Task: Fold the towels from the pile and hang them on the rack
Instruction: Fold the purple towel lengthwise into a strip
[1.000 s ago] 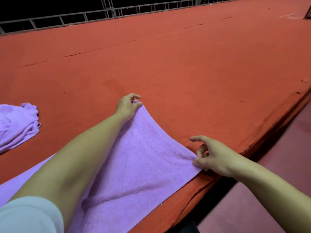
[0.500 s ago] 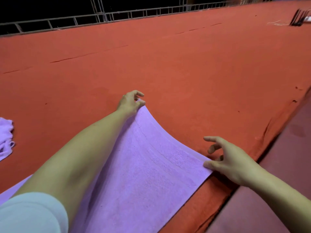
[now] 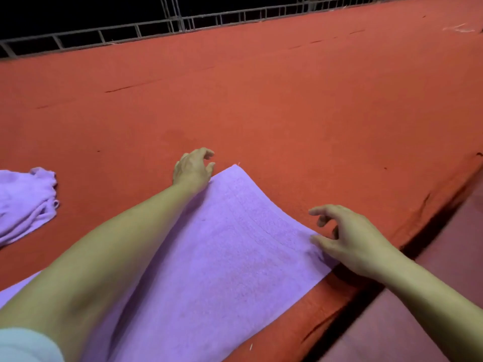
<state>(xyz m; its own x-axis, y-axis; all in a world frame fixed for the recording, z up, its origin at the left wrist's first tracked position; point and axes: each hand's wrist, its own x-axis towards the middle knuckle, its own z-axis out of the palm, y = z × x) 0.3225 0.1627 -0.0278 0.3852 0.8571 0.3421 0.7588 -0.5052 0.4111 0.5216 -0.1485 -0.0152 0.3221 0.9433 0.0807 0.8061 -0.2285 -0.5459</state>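
A purple towel (image 3: 222, 257) lies spread flat on the red cloth-covered surface (image 3: 287, 113), with one edge running along the surface's near right side. My left hand (image 3: 193, 167) hovers at the towel's far left edge with loosely curled fingers, holding nothing; the far corner lies free just to its right. At the towel's near right corner is my right hand (image 3: 347, 239). Its thumb rests on the cloth and its fingers are lifted and spread. A pile of crumpled purple towels (image 3: 26, 202) sits at the left edge of the view.
A grey metal railing (image 3: 156, 30) runs along the far edge of the red surface, with darkness behind it. The surface's edge drops off on the right to a dark red floor (image 3: 444, 283). Some small pale debris lies far right.
My left hand has let go of the towel's far corner and shifted left. My right hand has released its pinch, and the towel now lies flat. The view swung back toward the pile.
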